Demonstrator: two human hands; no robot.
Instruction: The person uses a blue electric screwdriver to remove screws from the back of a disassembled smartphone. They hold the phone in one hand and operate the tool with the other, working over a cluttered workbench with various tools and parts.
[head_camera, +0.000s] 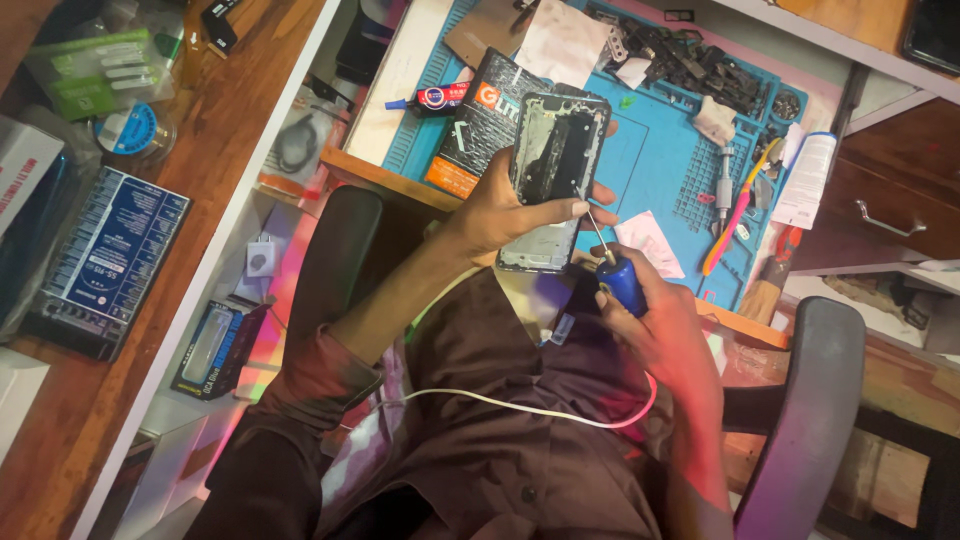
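Draped across the lap of the dark brown shirt (520, 420), nearest the lens, a thin white cable (520, 408) curves from the left sleeve toward the right wrist.

Just above it the right hand (655, 325) is curled closed around the blue plastic handle of a small screwdriver (612, 265), fingers wrapped fully about the grip. Its thin steel shaft slants up and to the left, and the tip meets the lower right part of an opened black smartphone frame (553, 175). The left hand (500, 208) clasps this frame from the left side and beneath: the thumb lies across its lower right part beside the screwdriver tip, while other fingertips show past the right edge. Held above the front edge of the desk, the frame has its long axis running nearly upright in the view, leaning slightly right, its top end pointing away from the person toward the desk, its exposed inner side facing the camera.

Behind the frame lies a blue silicone work mat (650, 150) bearing a black and orange flat box (480, 130), a small glue tube (430, 98), pink and yellow tweezers (735, 215) and a heap of dark metal parts (690, 60). A black chair armrest (800, 400) stands at right, and a blue and white boxed item (105, 255) rests on the wooden shelf at left.
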